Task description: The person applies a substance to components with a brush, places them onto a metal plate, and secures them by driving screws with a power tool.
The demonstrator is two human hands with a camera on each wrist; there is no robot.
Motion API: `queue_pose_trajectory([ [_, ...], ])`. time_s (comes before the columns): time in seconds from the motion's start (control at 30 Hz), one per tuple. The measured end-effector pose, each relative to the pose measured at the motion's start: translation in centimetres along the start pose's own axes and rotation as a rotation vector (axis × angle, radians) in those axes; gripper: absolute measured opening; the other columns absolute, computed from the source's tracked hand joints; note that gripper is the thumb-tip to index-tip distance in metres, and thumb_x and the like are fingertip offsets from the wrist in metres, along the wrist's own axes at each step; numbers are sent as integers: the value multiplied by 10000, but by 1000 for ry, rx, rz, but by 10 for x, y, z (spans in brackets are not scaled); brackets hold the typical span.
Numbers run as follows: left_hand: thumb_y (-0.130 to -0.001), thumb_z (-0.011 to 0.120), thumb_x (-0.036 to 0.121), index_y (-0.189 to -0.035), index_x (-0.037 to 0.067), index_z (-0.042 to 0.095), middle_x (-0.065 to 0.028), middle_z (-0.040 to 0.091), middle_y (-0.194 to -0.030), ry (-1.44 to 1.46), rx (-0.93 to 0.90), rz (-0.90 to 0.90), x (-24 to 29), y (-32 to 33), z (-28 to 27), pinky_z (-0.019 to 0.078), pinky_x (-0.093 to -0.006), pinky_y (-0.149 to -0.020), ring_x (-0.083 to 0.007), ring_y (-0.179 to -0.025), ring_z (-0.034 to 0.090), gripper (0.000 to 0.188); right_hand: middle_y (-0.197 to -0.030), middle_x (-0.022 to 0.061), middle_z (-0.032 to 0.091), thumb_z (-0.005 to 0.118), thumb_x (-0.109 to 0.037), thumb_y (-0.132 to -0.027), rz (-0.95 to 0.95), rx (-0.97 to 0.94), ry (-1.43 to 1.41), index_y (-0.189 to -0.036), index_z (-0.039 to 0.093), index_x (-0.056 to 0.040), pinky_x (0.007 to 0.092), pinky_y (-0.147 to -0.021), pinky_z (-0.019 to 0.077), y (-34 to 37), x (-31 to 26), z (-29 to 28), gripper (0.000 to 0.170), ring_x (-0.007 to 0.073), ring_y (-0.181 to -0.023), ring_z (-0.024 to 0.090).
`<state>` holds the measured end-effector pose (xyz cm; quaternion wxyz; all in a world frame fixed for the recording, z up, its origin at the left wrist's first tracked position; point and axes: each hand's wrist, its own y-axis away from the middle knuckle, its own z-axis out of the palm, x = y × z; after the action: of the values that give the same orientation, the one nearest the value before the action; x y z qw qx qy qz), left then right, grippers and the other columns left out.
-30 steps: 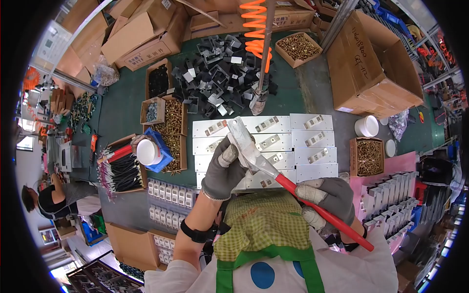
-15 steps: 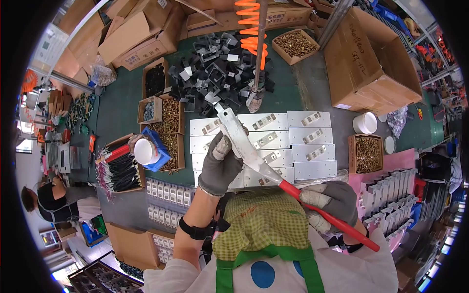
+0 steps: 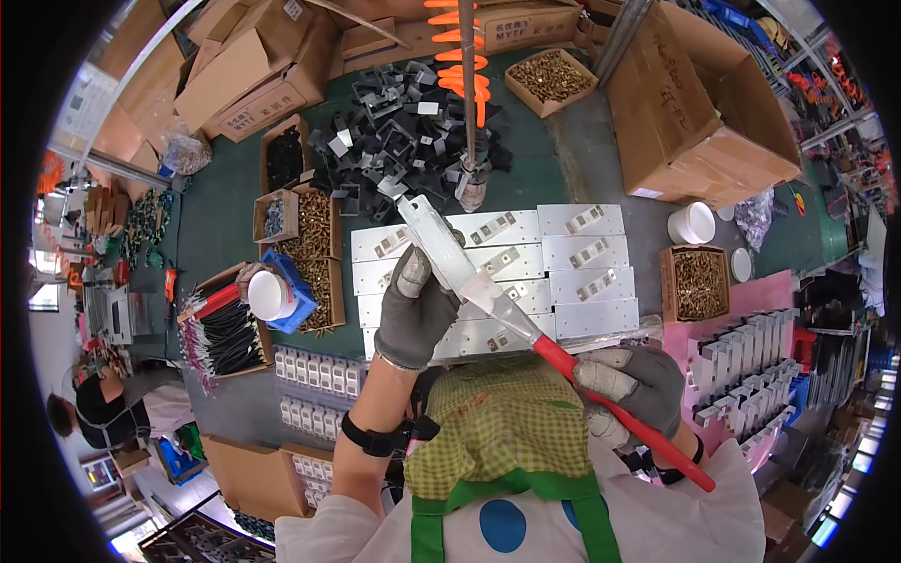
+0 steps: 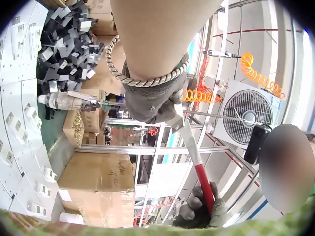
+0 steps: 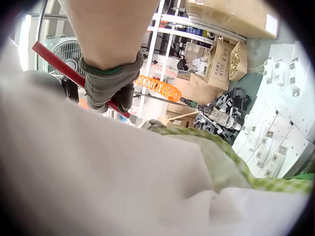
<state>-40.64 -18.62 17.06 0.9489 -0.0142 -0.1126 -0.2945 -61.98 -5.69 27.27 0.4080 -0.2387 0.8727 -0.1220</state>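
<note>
Right hand point(image 3: 638, 389) around red-handled tool point(image 3: 554, 354)

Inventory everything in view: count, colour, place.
Long flat metal tool: one, silver and red, in both hands
Flat rectangular metal plates: about twelve, white, centre in rows
Angular metal brackets: uncountable heap, black and grey, beyond the plates
Small fasteners: uncountable, brass-coloured, boxed left, right and far
Handwritten-on open cardboard box: one, brown, upper right
Round plastic tubs: two, white, left and right
Coiled hose: one near, orange, top centre
Left gloved hand: one, grey, holding the tool's metal part
Right gloved hand: one, grey, gripping the tool's handle
</note>
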Motion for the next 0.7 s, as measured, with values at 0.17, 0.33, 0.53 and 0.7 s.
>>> queue_pose_trajectory([
  [0.17, -838, 577, 160, -1234, 23, 411, -131, 512, -1130, 32, -13, -6, 1, -1, -5, 450, -369, -901, -241, -1040, 525, 450, -879, 159, 615, 658, -194, -705, -13, 17, -7, -999, 604, 11, 310, -511, 495, 6, 2, 1, 363, 236, -606, 602],
  [0.33, -826, 596, 166, -1229, 28, 419, -127, 511, -1126, 32, 61, -67, -12, -1, 6, 432, -372, -922, -240, -1040, 521, 461, -814, 144, 626, 627, -250, -748, -8, 52, 40, -985, 616, 7, 313, -510, 499, 5, 4, -4, 349, 232, -595, 608],
  [0.53, -805, 617, 159, -1230, 49, 425, -94, 521, -1166, -55, -19, -226, -25, 3, -2, 422, -387, -941, -223, -1076, 516, 480, -819, 141, 627, 620, -220, -750, 19, 204, 33, -990, 614, -11, 319, -500, 497, -3, 11, -18, 318, 238, -594, 608],
  [0.7, -818, 595, 159, -1239, 56, 418, -89, 523, -1176, -98, 8, -251, -39, -4, 11, 430, -381, -922, -217, -1075, 517, 468, -828, 140, 619, 650, -173, -690, -5, 172, 109, -1002, 605, -3, 307, -496, 496, 3, 24, -11, 358, 243, -579, 595],
])
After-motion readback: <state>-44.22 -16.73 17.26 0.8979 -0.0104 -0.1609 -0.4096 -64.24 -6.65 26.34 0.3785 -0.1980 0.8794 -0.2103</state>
